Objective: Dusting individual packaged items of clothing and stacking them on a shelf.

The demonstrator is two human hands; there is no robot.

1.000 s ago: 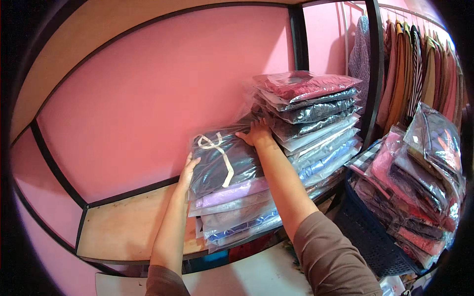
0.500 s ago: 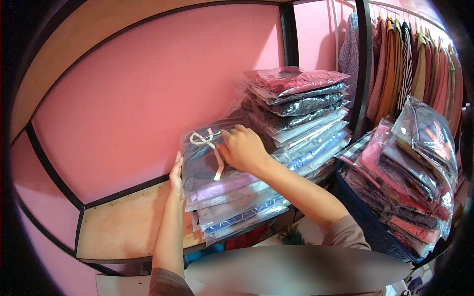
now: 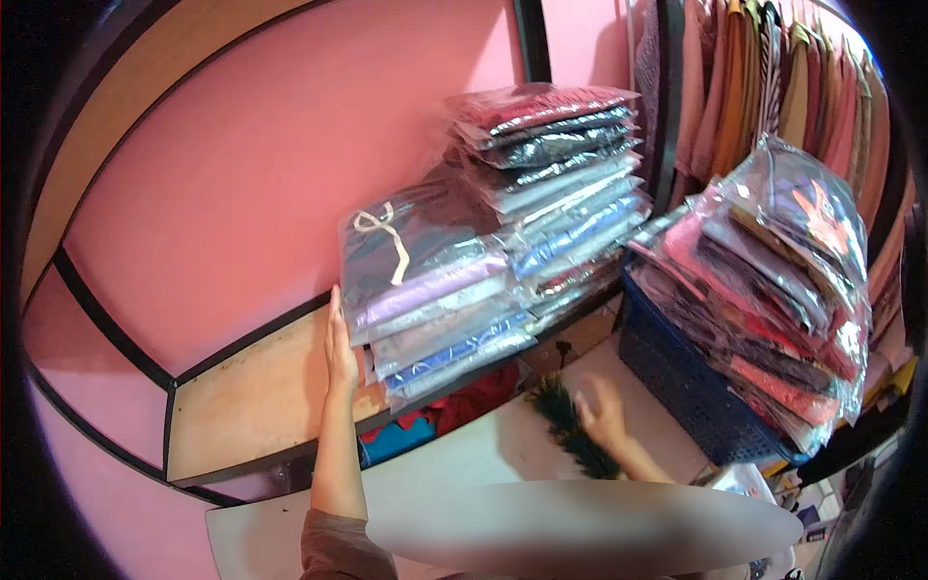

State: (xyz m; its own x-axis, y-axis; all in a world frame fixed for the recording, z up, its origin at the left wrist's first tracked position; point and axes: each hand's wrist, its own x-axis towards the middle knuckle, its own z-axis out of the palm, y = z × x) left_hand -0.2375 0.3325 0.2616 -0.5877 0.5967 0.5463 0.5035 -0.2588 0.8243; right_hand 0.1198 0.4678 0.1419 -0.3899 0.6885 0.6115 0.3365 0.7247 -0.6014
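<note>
Clear plastic covers the short stack of folded clothes (image 3: 435, 288) I view at mid-frame, the left hand (image 3: 339, 353) along its left edge.
From afar I see that hand opened flat, gripping nothing. Lower right of centre, the right hand (image 3: 604, 418) is blurred, fingers loosely bent beside a bristly green garland (image 3: 568, 425); I cannot tell whether it holds anything. Upper centre, a taller stack (image 3: 570, 153) rises; at right sits a blue basket (image 3: 677, 387) of bagged clothes (image 3: 764, 300).
</note>
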